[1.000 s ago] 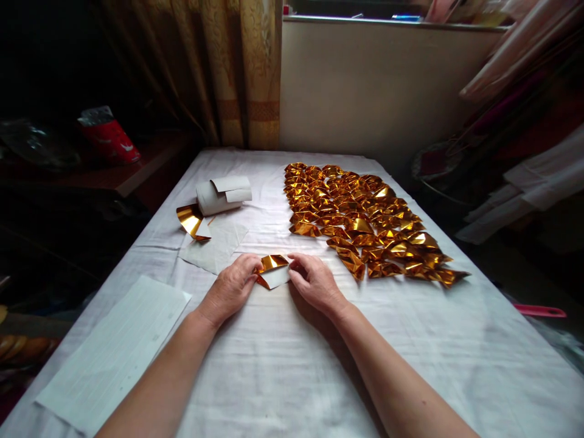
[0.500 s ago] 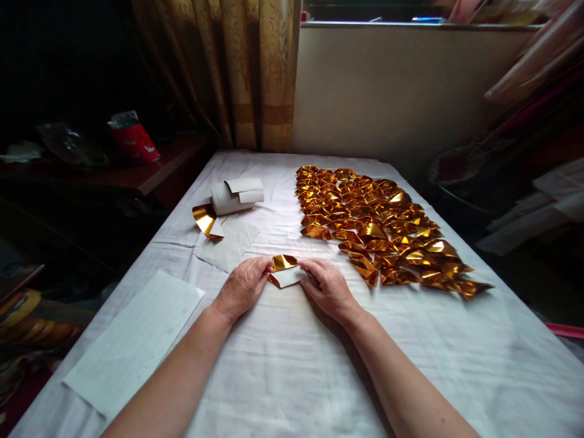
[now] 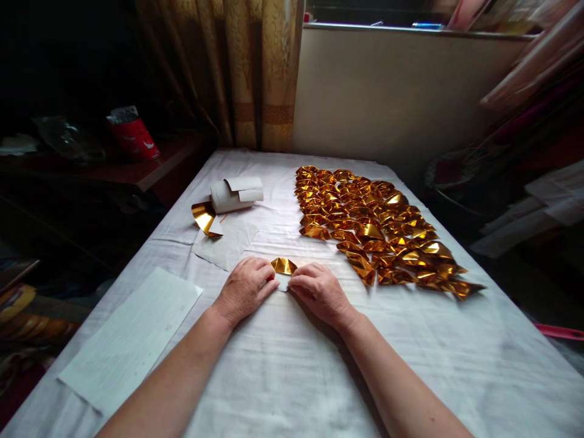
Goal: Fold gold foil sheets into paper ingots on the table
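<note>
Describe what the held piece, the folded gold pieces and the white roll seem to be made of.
Held piece: probably foil-faced paper; mirror-bright gold on one area, plain matte white on another.
Folded gold pieces: likely similar metallic sheet, glossy, with crisp creases and sharp highlights; plastic film is possible.
White roll: apparently paper or thin card, matte, with curling edges.

White cloth (image 3: 274, 377) covers the desk (image 3: 438, 365). On its right, folded pieces (image 3: 371, 230) gleam metallic gold; at its middle, a small paper (image 3: 283, 266) shows gold and white; on its left, a pale sheet (image 3: 132, 340) bears faint lines. Behind the desk, a gold curtain (image 3: 244, 67) carries scrolling motifs and a browner band; left of the desk, a red cup (image 3: 134, 139) has white marks.
</note>
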{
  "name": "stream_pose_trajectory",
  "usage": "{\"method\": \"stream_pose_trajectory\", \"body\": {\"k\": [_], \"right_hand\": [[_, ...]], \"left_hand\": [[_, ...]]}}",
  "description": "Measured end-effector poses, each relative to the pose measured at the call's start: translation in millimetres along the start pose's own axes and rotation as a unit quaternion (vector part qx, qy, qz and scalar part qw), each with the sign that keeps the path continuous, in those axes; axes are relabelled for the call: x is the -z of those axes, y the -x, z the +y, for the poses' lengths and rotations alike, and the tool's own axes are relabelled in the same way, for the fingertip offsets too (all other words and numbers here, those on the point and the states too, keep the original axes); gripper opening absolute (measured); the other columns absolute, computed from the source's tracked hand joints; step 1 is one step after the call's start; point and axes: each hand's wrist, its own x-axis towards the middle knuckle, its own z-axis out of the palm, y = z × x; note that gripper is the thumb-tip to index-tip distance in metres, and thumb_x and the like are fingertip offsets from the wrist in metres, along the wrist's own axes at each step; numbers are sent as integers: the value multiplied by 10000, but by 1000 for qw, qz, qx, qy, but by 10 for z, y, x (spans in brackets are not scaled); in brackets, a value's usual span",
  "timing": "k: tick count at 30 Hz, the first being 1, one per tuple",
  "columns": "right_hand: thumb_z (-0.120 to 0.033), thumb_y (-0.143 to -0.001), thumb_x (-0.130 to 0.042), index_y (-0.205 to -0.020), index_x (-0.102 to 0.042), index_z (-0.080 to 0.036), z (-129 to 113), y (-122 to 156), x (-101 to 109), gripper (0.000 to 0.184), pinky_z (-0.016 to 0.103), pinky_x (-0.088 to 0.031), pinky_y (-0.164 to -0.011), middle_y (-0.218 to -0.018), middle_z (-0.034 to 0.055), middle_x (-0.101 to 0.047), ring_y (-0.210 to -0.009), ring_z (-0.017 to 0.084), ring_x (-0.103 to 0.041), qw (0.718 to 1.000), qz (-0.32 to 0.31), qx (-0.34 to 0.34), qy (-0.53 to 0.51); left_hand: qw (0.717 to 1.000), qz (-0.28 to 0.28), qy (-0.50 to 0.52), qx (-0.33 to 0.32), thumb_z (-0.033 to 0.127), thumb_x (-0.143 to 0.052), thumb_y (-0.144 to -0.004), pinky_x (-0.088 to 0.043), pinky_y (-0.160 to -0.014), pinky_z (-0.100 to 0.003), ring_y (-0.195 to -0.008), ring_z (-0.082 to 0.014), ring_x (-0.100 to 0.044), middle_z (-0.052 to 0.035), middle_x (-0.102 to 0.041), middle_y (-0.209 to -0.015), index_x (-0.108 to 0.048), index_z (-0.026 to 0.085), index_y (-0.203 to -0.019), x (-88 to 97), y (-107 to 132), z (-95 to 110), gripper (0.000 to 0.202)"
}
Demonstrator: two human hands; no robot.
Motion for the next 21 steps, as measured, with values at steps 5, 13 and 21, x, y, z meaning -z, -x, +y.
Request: {"method": "stream_pose_trajectory", "body": {"k": [5,13,21], "right_hand": [[-218,-877,-620,-926,-659,-230,35,6,3,64,306,-475,-772,-937,51,-677,-866,184,-618,997,52,-41,-26],[-243,-792,-672,-899,-564,-219,-20,-32,-21,154,305,-436,-721,-867,35,-642,-785,193,-594,990,32,-133,16],[-279,-763,-665,-908,-553,-211,-76,-71,-48,196,316,-396,-745,-867,38,-638,-817,210,-566,986,16,-163,41]], "left_hand": [[1000,0,6,22,248,-635,-862,-461,-899,-358,-933,-195,-592,-24,-638,-917,-564,207,-771,-9,-12,32,123],[999,-11,-15,38,286,-632,-865,-449,-863,-348,-899,-194,-575,-30,-618,-908,-550,202,-768,-6,-13,88,153],[994,13,-71,79,431,-706,-802,-422,-792,-346,-877,-213,-541,-29,-586,-883,-532,211,-762,-99,-21,184,283]]}}
